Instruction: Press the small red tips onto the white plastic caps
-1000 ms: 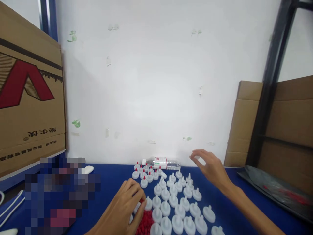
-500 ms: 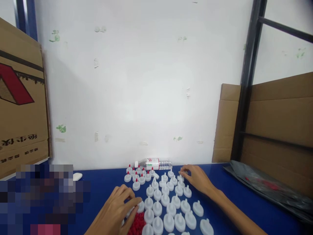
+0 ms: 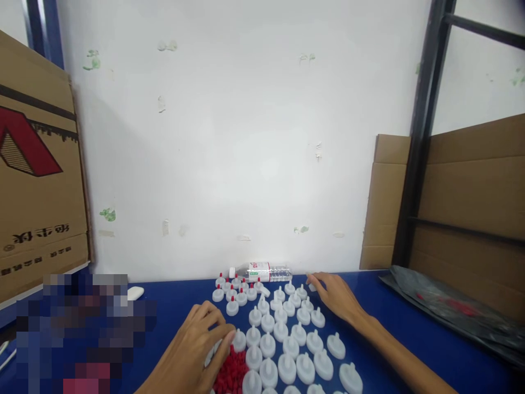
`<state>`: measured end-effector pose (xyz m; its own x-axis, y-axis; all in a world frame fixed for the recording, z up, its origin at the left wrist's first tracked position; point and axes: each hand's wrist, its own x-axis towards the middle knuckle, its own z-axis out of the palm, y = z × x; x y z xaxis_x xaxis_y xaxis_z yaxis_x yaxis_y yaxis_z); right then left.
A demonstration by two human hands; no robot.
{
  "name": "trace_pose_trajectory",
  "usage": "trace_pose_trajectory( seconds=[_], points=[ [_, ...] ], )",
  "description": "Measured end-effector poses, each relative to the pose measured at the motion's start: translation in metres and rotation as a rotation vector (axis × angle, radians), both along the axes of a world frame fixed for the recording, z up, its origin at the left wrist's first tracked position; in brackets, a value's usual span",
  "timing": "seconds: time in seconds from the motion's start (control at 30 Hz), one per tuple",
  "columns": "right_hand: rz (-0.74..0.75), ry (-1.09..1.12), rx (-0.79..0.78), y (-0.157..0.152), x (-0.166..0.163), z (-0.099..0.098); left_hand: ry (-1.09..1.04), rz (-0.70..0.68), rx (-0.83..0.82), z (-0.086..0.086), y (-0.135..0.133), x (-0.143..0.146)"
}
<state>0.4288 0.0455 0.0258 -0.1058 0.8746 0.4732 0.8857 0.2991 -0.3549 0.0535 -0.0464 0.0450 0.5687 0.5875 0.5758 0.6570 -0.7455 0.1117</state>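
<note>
My left hand hovers over a pile of small red tips, its thumb and forefinger pressed together. Whatever is between those fingertips I cannot make out. A white nozzle cap shows partly under this hand, and another white cap stands just beside the fingertips. Towards the back, my right hand grips a white nozzle cap, mostly covered by the fingers. Rows of white nozzle caps stand upright between the hands. Several red-tipped caps are grouped at the back left.
A clear plastic bottle lies along the white wall. At the right sits a dark plastic bag by cardboard sheets. A large carton stands left, near a white object on the blue table.
My right hand has shifted slightly right, and a cap in its fingers now stands apart from the others. My left hand stays over the red tips. The view has tilted slightly.
</note>
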Motion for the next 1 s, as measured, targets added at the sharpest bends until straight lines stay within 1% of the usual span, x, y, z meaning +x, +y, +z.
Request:
trace_pose_trajectory(
  seconds=[0.17,0.33,0.43,0.57,0.73,0.8,0.9,1.0],
  points=[
    [-0.008,-0.043,-0.050,-0.002,0.003,0.001,-0.141,0.163,-0.032,0.002,0.006,-0.006],
    [-0.012,-0.080,-0.083,-0.005,-0.001,0.002,-0.230,0.236,-0.133,0.002,0.017,-0.014],
    [-0.008,-0.099,-0.081,-0.007,-0.003,0.004,-0.250,0.253,-0.175,-0.001,0.027,-0.014],
    [-0.003,-0.122,-0.069,-0.008,-0.004,0.006,-0.220,0.259,-0.241,-0.005,0.046,-0.005],
    [0.005,-0.135,-0.035,-0.010,-0.004,0.007,-0.197,0.295,-0.300,-0.005,0.083,0.005],
    [0.002,-0.138,-0.010,-0.010,-0.004,0.007,-0.169,0.280,-0.324,-0.003,0.095,0.008],
    [-0.007,-0.132,0.058,-0.012,-0.004,0.011,-0.114,0.254,-0.338,0.004,0.099,0.013],
    [-0.010,-0.095,0.161,-0.015,-0.004,0.018,-0.103,0.259,-0.272,0.012,0.088,0.011]
  ],
)
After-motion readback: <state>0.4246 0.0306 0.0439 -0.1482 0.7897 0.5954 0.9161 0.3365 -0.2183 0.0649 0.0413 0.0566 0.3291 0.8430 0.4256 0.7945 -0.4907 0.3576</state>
